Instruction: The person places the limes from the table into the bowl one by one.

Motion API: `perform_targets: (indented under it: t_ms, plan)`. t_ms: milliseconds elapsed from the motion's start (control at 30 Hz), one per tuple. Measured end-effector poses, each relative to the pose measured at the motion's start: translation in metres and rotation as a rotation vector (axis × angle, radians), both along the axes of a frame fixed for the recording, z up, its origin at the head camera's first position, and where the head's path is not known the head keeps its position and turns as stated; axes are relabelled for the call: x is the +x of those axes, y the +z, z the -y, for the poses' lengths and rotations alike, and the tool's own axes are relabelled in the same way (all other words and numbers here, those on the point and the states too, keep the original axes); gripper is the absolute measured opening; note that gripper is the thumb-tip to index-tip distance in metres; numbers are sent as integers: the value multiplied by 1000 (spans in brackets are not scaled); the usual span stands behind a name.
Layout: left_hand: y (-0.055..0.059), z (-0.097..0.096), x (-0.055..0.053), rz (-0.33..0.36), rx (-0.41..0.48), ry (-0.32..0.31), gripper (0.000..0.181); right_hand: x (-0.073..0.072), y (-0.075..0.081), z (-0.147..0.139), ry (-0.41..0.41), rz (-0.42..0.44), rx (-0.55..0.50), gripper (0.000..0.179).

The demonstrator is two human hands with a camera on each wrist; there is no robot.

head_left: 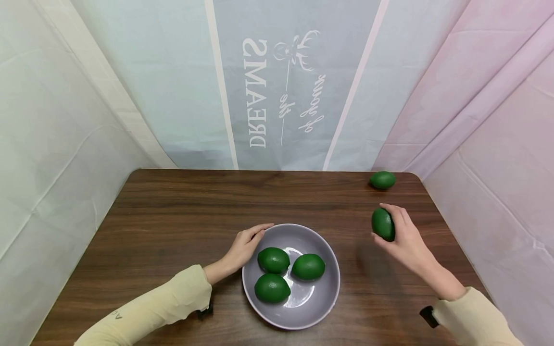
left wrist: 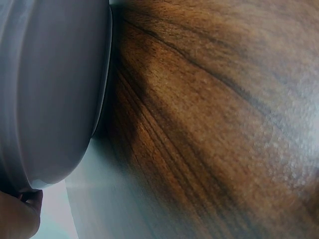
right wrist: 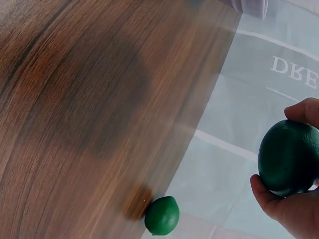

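A grey bowl (head_left: pixel 318 307) stands on the table with three green limes in it: an upper-left lime (head_left: pixel 273 260), a lower-left lime (head_left: pixel 272 288) and a right-hand lime (head_left: pixel 308 266). My left hand (head_left: pixel 239 251) holds the bowl's upper-left rim; in the left wrist view a finger (left wrist: pixel 19 216) shows against the rim. Off to the right, my right hand (head_left: pixel 406 240) grips another lime (head_left: pixel 383 224) between thumb and fingers, raised above the table. Beyond it, one more lime (head_left: pixel 383 180) lies near the far right corner, also visible in the right wrist view (right wrist: pixel 162 215).
The dark wooden table (head_left: pixel 195 206) has its far edge against a printed cloth backdrop (head_left: pixel 285 96). Pale cloth hangs at the left (head_left: pixel 65 144) and right (head_left: pixel 506 168) sides.
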State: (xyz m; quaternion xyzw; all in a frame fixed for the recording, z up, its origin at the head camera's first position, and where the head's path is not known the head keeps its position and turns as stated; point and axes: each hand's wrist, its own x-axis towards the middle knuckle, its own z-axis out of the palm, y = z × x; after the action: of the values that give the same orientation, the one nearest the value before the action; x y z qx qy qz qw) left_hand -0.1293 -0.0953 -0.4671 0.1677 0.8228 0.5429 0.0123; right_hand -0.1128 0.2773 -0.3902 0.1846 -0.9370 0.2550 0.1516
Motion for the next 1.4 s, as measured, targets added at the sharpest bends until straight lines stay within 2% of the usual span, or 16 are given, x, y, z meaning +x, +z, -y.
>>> perform_targets:
  t_ms: [367, 1400]
  plan:
    - [-1, 0, 0, -4, 14, -2, 28, 0, 3, 11, 47, -50, 12, 73]
    - [0, 1, 0, -6, -2, 1, 28, 5, 11, 34, 142, -69, 15, 76]
